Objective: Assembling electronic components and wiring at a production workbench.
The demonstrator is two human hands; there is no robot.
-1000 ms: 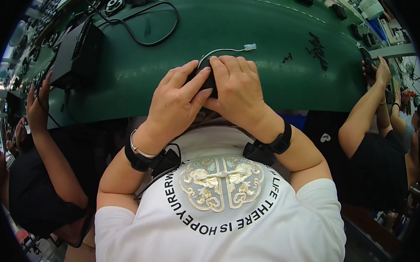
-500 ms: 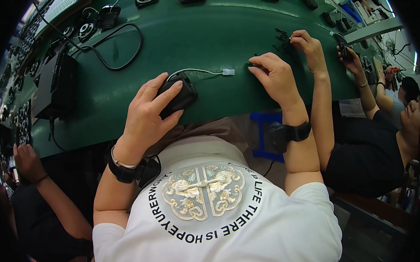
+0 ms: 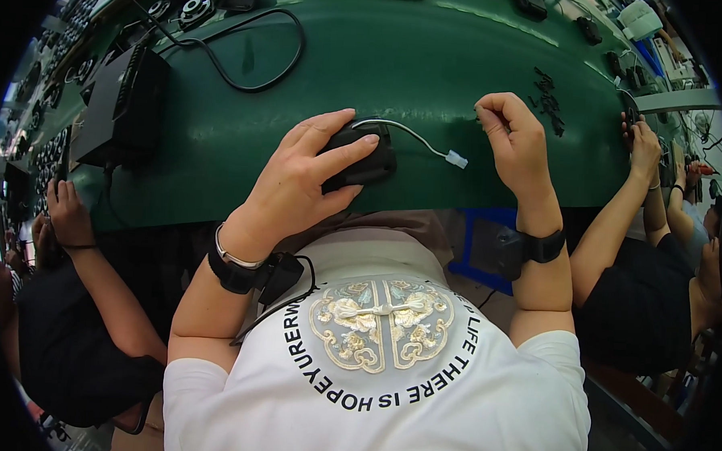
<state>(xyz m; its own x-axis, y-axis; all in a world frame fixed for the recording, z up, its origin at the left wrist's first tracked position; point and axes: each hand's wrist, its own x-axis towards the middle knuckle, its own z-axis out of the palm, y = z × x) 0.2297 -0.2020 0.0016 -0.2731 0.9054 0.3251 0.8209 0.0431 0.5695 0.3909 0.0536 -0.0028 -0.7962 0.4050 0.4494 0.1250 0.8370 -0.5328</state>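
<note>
My left hand (image 3: 302, 183) presses down on a black rounded housing (image 3: 368, 165) at the near edge of the green belt (image 3: 433, 59). A thin white wire with a small white plug (image 3: 456, 159) runs out of the housing to the right. My right hand (image 3: 516, 144) hovers just right of the plug, thumb and forefinger pinched together. Whatever they pinch is too small to make out. A small heap of tiny black parts (image 3: 548, 97) lies on the belt just beyond that hand.
A black box (image 3: 124, 106) with a looping black cable (image 3: 247, 67) sits on the belt at the left. Round black parts (image 3: 197, 9) line the far edge. Co-workers' hands work at the right (image 3: 642, 145) and left (image 3: 67, 213). A blue stool (image 3: 489, 247) stands below.
My right hand left the housing, reached out to the heap of small black parts, and has drawn back toward the plug with fingers pinched. My left hand stayed on the housing.
</note>
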